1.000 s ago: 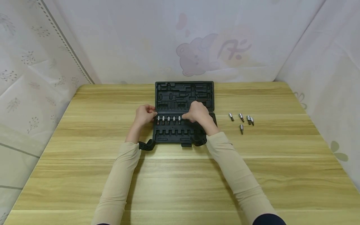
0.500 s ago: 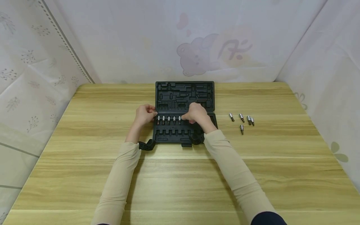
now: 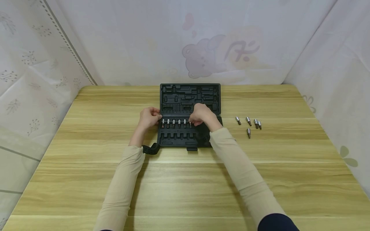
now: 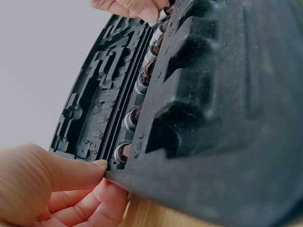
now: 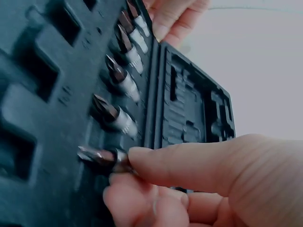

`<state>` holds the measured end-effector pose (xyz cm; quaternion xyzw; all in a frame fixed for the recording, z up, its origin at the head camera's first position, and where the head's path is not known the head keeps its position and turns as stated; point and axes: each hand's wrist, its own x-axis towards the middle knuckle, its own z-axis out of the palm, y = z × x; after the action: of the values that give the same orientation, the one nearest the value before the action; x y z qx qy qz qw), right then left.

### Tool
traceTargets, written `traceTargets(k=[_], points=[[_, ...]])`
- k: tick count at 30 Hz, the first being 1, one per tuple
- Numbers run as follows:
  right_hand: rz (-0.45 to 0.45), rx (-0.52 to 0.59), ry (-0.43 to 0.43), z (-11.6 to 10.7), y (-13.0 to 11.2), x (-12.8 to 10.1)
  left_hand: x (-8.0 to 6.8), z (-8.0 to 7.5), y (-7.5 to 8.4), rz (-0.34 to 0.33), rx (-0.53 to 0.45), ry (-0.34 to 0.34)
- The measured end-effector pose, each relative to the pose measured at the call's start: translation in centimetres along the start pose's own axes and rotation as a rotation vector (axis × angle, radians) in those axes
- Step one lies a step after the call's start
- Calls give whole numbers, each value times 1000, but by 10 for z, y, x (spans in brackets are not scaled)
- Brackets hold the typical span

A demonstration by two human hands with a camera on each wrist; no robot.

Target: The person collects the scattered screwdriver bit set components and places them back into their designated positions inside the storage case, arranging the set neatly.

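An open black plastic case (image 3: 173, 131) lies on the table, with several silver bit sockets (image 3: 173, 123) seated side by side in its upper row. My right hand (image 3: 202, 115) is over the right part of that row. Its thumb and finger pinch the chrome end of one more bit socket (image 5: 104, 156), whose cross-shaped tip points toward the lower row of slots. That bit socket lies beside the last seated one, at its slot. At the case's left edge, near the hinge, my left hand (image 3: 148, 118) grips the rim between thumb (image 4: 85, 172) and fingers.
Several loose bit sockets (image 3: 248, 121) lie on the wooden table (image 3: 185, 186) to the right of the case. The moulded lid (image 3: 189, 96) lies opened back toward the curtain (image 3: 138, 48). A latch (image 3: 192, 149) sticks out at the case's front edge.
My right hand has shifted slightly and its thumb has drawn back, so the pinched bit socket now shows beside the seated ones. The left hand stays at the case's edge.
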<state>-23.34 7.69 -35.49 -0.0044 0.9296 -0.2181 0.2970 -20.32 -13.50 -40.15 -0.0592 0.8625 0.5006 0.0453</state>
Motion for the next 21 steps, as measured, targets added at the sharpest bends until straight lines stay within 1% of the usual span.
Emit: traceTargets(k=[5, 6, 7, 10, 13, 15, 17, 21], points=[[30, 241, -122, -7, 5, 9, 0, 0, 1, -6, -7, -2], [39, 275, -144, -8, 6, 10, 0, 0, 1, -7, -6, -2], [51, 305, -166, -10, 8, 12, 0, 0, 1, -7, -5, -3], [81, 324, -204, -15, 11, 15, 1, 0, 1, -4, -4, -5], [106, 302, -225, -17, 12, 17, 0, 0, 1, -4, -9, -10], [121, 263, -228, -18, 10, 18, 0, -1, 0, -7, -14, -14], [123, 190, -219, -18, 8, 20, 0, -1, 0, -9, -22, -14], [118, -18, -156, -19, 3, 22, 1, 0, 0, -10, -30, -6]])
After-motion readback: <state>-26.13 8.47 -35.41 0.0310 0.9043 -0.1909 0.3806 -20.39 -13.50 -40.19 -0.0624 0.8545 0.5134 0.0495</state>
